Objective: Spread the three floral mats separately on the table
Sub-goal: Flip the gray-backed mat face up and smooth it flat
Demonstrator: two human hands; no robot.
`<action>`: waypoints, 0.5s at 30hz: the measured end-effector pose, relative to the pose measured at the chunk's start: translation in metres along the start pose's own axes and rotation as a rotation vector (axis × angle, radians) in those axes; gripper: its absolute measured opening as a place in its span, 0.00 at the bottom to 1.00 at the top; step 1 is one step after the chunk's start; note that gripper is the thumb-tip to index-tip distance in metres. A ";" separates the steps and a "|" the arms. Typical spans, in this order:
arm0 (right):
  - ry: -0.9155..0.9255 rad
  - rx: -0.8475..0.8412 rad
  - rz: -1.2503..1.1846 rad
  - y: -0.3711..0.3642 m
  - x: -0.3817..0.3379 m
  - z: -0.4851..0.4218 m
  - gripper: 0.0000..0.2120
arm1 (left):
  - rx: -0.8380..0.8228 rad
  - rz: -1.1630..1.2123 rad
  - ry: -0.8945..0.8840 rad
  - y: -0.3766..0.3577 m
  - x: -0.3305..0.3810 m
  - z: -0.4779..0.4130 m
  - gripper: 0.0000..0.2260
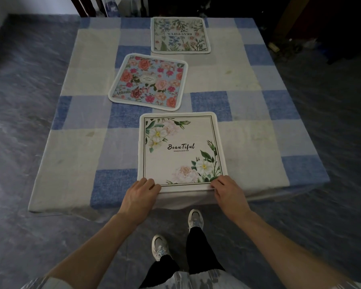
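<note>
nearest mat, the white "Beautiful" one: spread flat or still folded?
Spread flat. The white mat shows its whole printed border and all four rounded corners; left hand and right hand rest on its near corners.

Both bare forearms extend forward from near edge of view, converging toward centre. Left hand (pixel 141 191) palm down, fingers (pixel 149 182) curled, tips pressed on near-left corner of white floral mat with black script lettering (pixel 180 151); thumb side toward centre. Right hand (pixel 227 189) mirrored at near-right corner, fingers bent, knuckles raised, tips pinching mat edge. Wrists roughly straight, hands apart by mat's width. Short pale sleeve (pixel 50 282) at left upper arm. Legs in black trousers (pixel 198 249), pale sneakers (pixel 195 219), right foot ahead.
</note>
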State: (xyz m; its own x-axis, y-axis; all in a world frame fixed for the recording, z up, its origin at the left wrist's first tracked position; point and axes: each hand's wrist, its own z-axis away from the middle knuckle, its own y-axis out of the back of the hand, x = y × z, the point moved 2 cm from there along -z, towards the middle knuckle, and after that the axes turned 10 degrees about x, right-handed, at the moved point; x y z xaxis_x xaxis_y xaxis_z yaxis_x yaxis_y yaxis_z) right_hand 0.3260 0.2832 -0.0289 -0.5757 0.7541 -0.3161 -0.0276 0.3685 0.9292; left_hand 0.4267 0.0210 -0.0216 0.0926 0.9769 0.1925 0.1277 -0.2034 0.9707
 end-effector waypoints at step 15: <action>-0.040 -0.160 0.037 0.000 0.001 -0.018 0.19 | -0.016 0.072 0.058 0.002 -0.015 -0.013 0.11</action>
State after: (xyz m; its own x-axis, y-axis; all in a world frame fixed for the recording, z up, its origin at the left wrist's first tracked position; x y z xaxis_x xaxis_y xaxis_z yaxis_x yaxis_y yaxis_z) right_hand 0.3110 0.2745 -0.0257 -0.5455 0.7879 -0.2859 -0.1389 0.2514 0.9579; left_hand 0.4126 0.0063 -0.0206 0.0436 0.9619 0.2698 0.1072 -0.2730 0.9560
